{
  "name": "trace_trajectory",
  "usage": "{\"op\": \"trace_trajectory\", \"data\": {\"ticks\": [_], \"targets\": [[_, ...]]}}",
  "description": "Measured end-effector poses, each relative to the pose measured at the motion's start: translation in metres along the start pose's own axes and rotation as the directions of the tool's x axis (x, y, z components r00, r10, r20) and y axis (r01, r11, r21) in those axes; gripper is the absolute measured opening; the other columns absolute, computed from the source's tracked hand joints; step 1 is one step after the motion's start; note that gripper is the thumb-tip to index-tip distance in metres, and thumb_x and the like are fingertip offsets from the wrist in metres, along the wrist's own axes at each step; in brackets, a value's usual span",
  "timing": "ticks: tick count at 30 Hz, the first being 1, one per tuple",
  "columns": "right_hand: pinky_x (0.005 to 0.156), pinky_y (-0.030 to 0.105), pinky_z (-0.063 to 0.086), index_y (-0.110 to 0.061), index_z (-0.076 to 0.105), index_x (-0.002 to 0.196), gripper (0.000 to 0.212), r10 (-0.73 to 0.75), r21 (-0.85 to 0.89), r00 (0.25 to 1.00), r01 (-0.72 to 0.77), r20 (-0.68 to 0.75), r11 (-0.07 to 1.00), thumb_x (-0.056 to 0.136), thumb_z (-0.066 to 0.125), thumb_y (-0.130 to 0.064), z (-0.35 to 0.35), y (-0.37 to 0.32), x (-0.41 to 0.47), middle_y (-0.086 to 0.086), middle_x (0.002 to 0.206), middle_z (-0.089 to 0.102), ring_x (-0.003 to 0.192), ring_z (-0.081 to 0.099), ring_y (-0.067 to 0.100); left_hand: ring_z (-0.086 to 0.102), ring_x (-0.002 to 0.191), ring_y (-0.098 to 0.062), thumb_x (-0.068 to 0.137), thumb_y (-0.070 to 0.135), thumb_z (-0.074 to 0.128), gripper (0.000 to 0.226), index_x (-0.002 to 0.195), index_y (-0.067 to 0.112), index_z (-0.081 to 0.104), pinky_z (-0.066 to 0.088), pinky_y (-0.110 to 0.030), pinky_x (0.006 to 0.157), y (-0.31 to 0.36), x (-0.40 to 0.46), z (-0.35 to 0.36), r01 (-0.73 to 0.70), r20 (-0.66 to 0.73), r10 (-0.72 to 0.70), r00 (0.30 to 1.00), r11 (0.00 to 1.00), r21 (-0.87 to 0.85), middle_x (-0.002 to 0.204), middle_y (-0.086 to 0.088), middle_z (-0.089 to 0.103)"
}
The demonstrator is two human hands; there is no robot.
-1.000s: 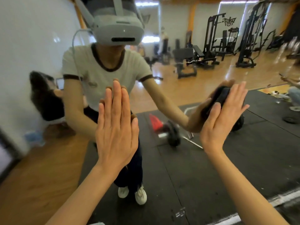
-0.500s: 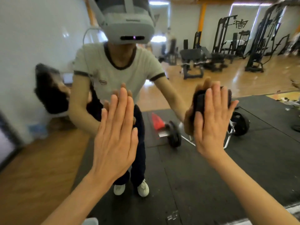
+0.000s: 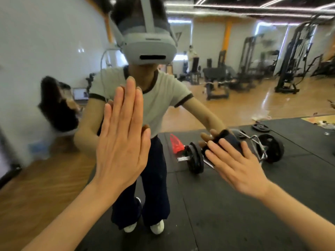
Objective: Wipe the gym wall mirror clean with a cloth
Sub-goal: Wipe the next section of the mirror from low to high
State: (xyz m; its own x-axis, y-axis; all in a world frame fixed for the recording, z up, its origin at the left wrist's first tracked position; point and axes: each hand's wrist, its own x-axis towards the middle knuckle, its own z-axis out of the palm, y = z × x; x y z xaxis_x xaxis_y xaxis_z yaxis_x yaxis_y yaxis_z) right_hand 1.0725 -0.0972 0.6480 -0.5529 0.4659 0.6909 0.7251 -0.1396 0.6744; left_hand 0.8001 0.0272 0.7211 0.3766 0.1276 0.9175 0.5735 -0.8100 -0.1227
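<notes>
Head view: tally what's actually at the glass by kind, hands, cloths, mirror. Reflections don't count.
Hands: 2, left hand flat against the glass, right hand pressing the cloth
Cloths: 1, dark cloth under the right fingers
Mirrors: 1, wall mirror
Total: 4

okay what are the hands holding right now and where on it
The right hand presses a dark cloth flat against the mirror under straight fingers. The left hand holds nothing, palm flat on the glass.
</notes>
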Motion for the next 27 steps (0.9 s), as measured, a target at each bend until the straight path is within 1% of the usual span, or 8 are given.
{"op": "trace_trajectory", "data": {"ticks": [2,7,9,14,17,22,25,27], "targets": [[0.124,0.041,-0.003,-0.011,0.012,0.161,0.056,0.037,0.025,0.995,-0.035,-0.09,0.999,0.109,0.031,-0.021,-0.008,0.026,0.041,0.006,0.169,0.004,0.155,0.003,0.019,-0.01,0.155,-0.018,0.099,0.013,0.044,0.072,0.158,0.0,0.004,-0.005,-0.035,0.126,0.0,0.0,0.0,0.011,-0.01,-0.011,1.0,1.0,-0.019,0.165,-0.011,0.0],[0.122,0.04,-0.007,0.004,0.032,0.151,0.051,0.424,0.198,0.869,-0.382,-0.256,0.903,0.107,0.034,-0.021,-0.028,0.07,0.144,0.03,0.155,0.034,0.151,0.016,0.031,-0.01,0.155,-0.017,0.101,0.013,0.041,0.068,0.159,0.001,0.008,-0.007,-0.034,0.126,-0.011,-0.006,-0.007,-0.054,0.009,0.055,0.998,0.998,-0.044,0.167,-0.008,-0.002],[0.123,0.042,-0.003,-0.004,0.029,0.155,0.05,0.363,0.151,0.906,-0.336,-0.217,0.93,0.109,0.033,-0.022,-0.019,0.037,0.108,0.021,0.16,0.03,0.152,0.012,0.024,-0.008,0.156,-0.018,0.103,0.018,0.034,0.065,0.16,0.004,0.006,-0.004,-0.036,0.127,-0.026,-0.019,-0.012,-0.081,-0.005,0.081,0.997,0.997,-0.015,0.168,-0.006,-0.004],[0.125,0.038,-0.001,-0.014,0.008,0.162,0.055,-0.074,-0.009,0.996,0.075,0.057,0.997,0.109,0.025,-0.019,-0.001,-0.034,-0.013,-0.001,0.169,0.002,0.155,0.005,0.017,-0.007,0.156,-0.02,0.102,0.024,0.031,0.068,0.161,0.007,0.003,-0.003,-0.038,0.127,-0.062,-0.046,-0.016,-0.088,0.008,0.088,0.996,0.996,0.022,0.169,-0.003,-0.007],[0.124,0.04,-0.002,-0.009,0.017,0.16,0.053,0.092,0.027,0.989,-0.089,-0.115,0.996,0.11,0.029,-0.022,-0.009,0.007,0.053,0.008,0.168,0.012,0.155,0.005,0.018,-0.008,0.156,-0.019,0.102,0.025,0.032,0.067,0.16,0.002,0.007,-0.007,-0.033,0.126,-0.061,-0.047,-0.015,-0.091,-0.01,0.091,0.996,0.995,0.03,0.168,-0.006,-0.006],[0.121,0.042,-0.005,0.004,0.031,0.153,0.05,0.493,0.208,0.82,-0.449,-0.29,0.869,0.109,0.031,-0.02,-0.031,0.052,0.171,0.024,0.16,0.028,0.15,0.019,0.04,-0.007,0.156,-0.02,0.102,0.026,0.032,0.068,0.16,0.004,0.003,-0.006,-0.033,0.126,-0.066,-0.047,-0.013,-0.123,-0.026,0.125,0.992,0.99,0.063,0.168,-0.002,-0.012],[0.124,0.045,-0.003,-0.003,0.024,0.157,0.053,0.402,0.135,0.889,-0.381,-0.218,0.915,0.109,0.031,-0.022,-0.011,-0.012,0.12,0.017,0.165,0.019,0.154,0.011,0.028,-0.006,0.156,-0.02,0.102,0.027,0.032,0.067,0.16,0.002,0.009,-0.006,-0.031,0.126,-0.067,-0.047,-0.009,-0.122,-0.038,0.125,0.991,0.99,0.078,0.169,-0.007,-0.005],[0.125,0.044,-0.002,-0.011,0.015,0.16,0.055,0.188,0.031,0.973,-0.186,-0.136,0.982,0.109,0.03,-0.024,0.005,-0.06,0.058,0.006,0.169,0.008,0.155,0.007,0.021,-0.006,0.156,-0.02,0.103,0.028,0.031,0.066,0.16,0.001,0.012,-0.006,-0.031,0.126,-0.067,-0.046,-0.009,-0.115,-0.05,0.119,0.992,0.99,0.083,0.169,-0.008,-0.003]]}}
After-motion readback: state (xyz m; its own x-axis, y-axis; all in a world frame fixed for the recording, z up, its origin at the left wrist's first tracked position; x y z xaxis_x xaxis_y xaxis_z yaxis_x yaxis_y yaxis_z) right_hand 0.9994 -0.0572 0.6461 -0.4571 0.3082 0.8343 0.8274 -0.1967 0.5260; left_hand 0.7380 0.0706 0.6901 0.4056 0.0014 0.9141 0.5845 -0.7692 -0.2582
